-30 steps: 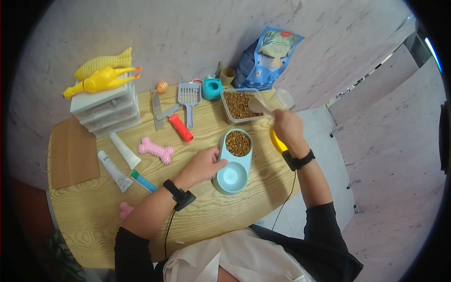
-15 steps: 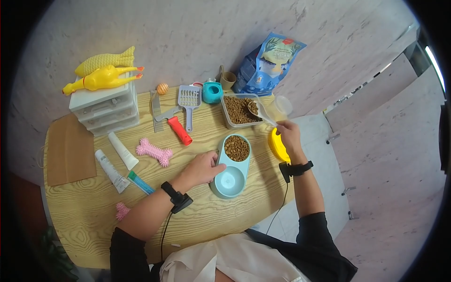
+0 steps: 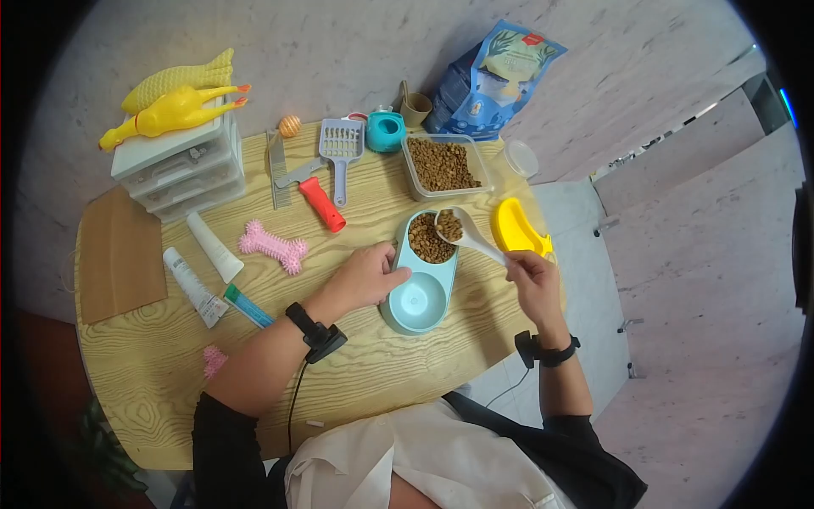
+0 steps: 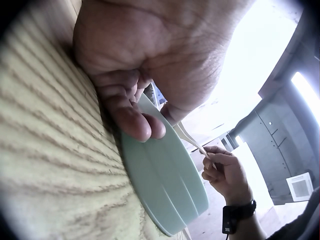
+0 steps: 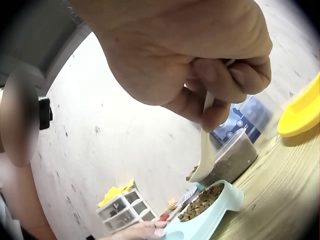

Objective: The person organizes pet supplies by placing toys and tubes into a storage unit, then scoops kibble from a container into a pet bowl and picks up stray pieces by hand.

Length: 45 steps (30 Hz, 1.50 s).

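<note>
A light blue double pet bowl (image 3: 417, 305) stands on the table, its far cup full of brown kibble (image 3: 431, 238) and its near cup bare. My left hand (image 3: 366, 275) grips the bowl's left side, thumb over the rim and fingertips against the outer wall (image 4: 160, 175). In my right hand (image 3: 534, 284) is the handle of a white spoon (image 3: 482, 243), pinched between thumb and fingers. Some kibble lies in the spoon's head, which hangs over the right edge of the full cup. Behind it, a clear plastic container (image 3: 414, 185) holds more kibble.
A blue food bag (image 3: 496, 85) stands at the back, a yellow dish (image 3: 515, 229) at the right. Leftward lie a litter scoop (image 3: 341, 161), a red-handled tool (image 3: 322, 204), a pink bone toy (image 3: 273, 246), several tubes (image 3: 214, 246) and a small drawer unit (image 3: 182, 174) bearing yellow toys.
My right hand has brought the spoon out of the kibble container, toward me and leftward, to the bowl's far cup, with kibble in it. The left hand keeps its hold on the bowl.
</note>
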Available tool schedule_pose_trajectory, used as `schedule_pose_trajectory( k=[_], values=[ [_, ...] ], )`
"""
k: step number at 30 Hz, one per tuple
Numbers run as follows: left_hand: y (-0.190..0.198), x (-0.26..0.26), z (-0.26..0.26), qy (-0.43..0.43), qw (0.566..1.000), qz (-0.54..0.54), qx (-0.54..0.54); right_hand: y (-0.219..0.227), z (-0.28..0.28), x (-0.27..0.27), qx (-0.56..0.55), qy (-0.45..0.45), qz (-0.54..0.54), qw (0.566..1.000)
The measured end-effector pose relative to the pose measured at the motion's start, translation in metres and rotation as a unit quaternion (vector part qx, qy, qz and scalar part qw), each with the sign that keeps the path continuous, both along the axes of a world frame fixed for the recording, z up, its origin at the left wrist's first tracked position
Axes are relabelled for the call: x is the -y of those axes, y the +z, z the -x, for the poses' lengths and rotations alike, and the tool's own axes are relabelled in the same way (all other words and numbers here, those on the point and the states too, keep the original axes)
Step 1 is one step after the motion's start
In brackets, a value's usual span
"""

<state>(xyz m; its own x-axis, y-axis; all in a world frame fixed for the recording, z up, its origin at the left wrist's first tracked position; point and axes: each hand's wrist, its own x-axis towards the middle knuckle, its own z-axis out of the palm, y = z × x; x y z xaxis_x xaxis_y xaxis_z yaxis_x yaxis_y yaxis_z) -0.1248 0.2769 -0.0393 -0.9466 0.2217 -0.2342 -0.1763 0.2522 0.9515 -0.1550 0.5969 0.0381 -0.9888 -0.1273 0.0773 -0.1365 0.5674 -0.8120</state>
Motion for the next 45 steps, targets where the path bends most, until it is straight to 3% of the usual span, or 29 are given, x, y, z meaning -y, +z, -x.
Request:
schedule_pose_trajectory(
  k=[1,2,4,5,7,13,17,23,26,27,29,35,42,44,45],
  values=[
    [-0.001,-0.001,0.0,-0.001,1.0,0.0,0.001,0.001,-0.005,0.004,0.001,-0.001,0.0,1.0],
    [-0.002,-0.001,0.0,-0.001,1.0,-0.001,0.001,0.005,-0.01,0.01,-0.085,0.025,-0.097,0.991],
    [-0.001,0.0,0.0,0.002,1.0,-0.002,0.001,0.015,-0.013,0.022,-0.258,0.088,-0.239,0.932],
    [0.0,0.0,0.0,0.0,1.0,-0.001,0.001,0.015,-0.012,0.021,-0.259,0.091,-0.239,0.932],
    [0.001,0.001,-0.001,0.001,1.0,-0.002,0.003,0.014,-0.008,0.019,-0.34,0.107,-0.302,0.884],
    [0.0,0.001,-0.001,-0.002,1.0,-0.004,-0.001,0.024,-0.012,0.026,-0.386,0.116,-0.348,0.846],
    [-0.001,0.001,0.0,-0.001,1.0,0.002,-0.007,0.027,-0.014,0.028,-0.404,0.11,-0.338,0.843],
    [-0.002,0.001,0.0,0.001,1.0,0.001,-0.014,0.022,-0.011,0.018,-0.34,0.09,-0.264,0.898],
    [-0.004,0.001,0.0,0.002,1.0,0.0,-0.016,0.018,-0.007,0.015,-0.135,0.001,-0.102,0.986],
    [-0.005,0.0,0.0,0.003,1.0,0.0,-0.018,0.01,-0.002,0.011,-0.136,-0.001,-0.102,0.985],
    [-0.001,0.0,-0.001,0.001,1.0,0.001,-0.013,-0.012,0.012,0.003,-0.005,-0.002,0.063,0.998],
    [-0.003,0.001,0.0,0.0,1.0,0.012,-0.016,-0.023,0.021,0.001,0.102,0.011,0.079,0.992],
    [-0.002,0.001,0.0,0.0,1.0,0.008,-0.016,-0.012,0.013,0.011,0.068,0.014,0.134,0.989],
    [-0.004,0.0,0.001,-0.004,1.0,0.007,-0.013,-0.018,0.011,0.014,0.065,0.027,0.035,0.997],
    [-0.005,0.0,0.001,-0.003,1.0,0.007,-0.012,-0.017,0.011,0.014,0.064,0.027,0.035,0.997]
  ],
)
